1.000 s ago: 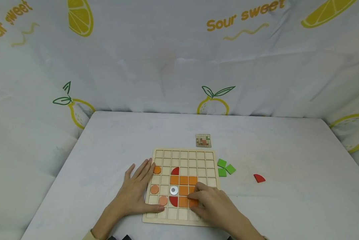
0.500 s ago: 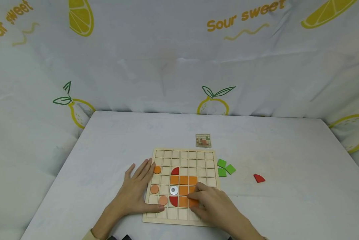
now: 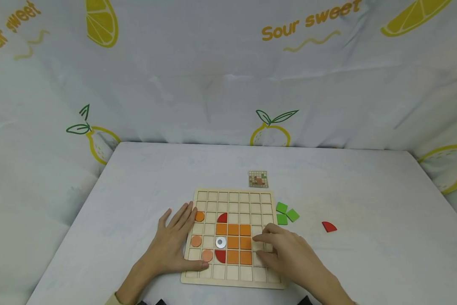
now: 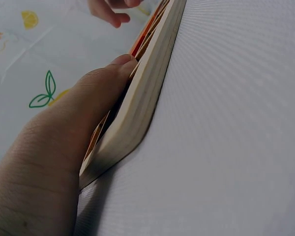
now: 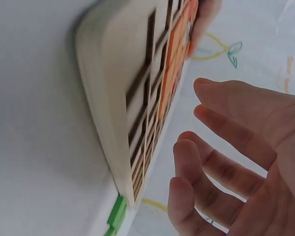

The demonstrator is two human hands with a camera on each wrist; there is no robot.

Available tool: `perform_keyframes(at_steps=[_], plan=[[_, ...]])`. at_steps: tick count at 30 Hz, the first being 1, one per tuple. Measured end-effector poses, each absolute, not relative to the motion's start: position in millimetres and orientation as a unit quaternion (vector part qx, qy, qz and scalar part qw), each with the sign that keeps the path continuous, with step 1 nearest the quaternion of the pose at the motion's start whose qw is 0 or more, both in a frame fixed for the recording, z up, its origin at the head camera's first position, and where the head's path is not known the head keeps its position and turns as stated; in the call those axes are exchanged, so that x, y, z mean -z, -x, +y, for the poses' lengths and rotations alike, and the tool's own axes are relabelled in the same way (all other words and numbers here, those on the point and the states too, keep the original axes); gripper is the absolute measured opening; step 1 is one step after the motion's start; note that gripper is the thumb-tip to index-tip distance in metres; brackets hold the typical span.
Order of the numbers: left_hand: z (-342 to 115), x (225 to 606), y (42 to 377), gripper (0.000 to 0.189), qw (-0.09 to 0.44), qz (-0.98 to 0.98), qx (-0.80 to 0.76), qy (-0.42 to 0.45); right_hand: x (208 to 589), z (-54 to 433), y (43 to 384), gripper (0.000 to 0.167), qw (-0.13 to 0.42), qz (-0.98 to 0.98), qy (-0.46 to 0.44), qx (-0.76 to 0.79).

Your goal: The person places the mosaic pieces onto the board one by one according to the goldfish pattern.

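Note:
A wooden grid board (image 3: pixel 218 271) lies on the table with orange square tiles (image 3: pixel 233 242) in its cells. Two red quarter-circle pieces (image 3: pixel 220 256), a white disc with a grey centre (image 3: pixel 221 242), and several orange and peach discs (image 3: pixel 207 255) also sit in it. My left hand (image 3: pixel 174 243) rests along the board's left edge, fingers extended, its thumb (image 4: pixel 105 83) lying over the front left part. My right hand (image 3: pixel 289 254) hovers over the board's right columns, just right of the orange tiles. Its fingers are bent loosely and apart from the thumb, holding nothing (image 5: pixel 236 162).
Green square tiles (image 3: pixel 282 219) lie beside the board's right edge. Farther right is a loose red quarter-circle piece (image 3: pixel 329 227). Behind the board lies a small card with a printed grid pattern (image 3: pixel 258 179). A lemon-print cloth (image 3: pixel 198 84) hangs behind the table.
My right hand has let go of the lower right orange tile and moved right and up, uncovering the right column of orange tiles. The left hand stays in place.

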State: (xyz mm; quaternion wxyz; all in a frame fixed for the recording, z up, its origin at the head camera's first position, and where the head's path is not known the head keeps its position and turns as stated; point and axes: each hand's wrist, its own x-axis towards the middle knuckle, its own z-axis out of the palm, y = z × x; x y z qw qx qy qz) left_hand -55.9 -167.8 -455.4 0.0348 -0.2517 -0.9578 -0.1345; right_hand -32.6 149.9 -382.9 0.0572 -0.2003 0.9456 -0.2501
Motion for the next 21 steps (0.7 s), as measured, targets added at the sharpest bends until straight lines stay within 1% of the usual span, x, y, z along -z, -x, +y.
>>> perform_keyframes(at_steps=[6, 9, 14, 21], plan=[[-168.1, 456.0, 55.9, 0.134, 0.038, -0.957, 0.134, 0.253, 375.3, 171.3, 36.7, 0.026, 0.022, 0.953, 0.173, 0.246], [-167.9, 456.0, 56.0, 0.134, 0.038, -0.957, 0.137, 0.252, 371.5, 181.0, 38.7, 0.028, 0.014, 0.958, 0.155, 0.242], [-167.9, 455.5, 55.7, 0.134, 0.031, -0.959, 0.139, 0.247, 368.9, 197.8, 42.1, 0.029, -0.002, 0.961, 0.155, 0.228], [-167.8, 454.4, 55.9, 0.135, 0.031, -0.959, 0.134, 0.248, 372.7, 224.6, 51.9, 0.029, 0.007, 0.97, 0.144, 0.198]])
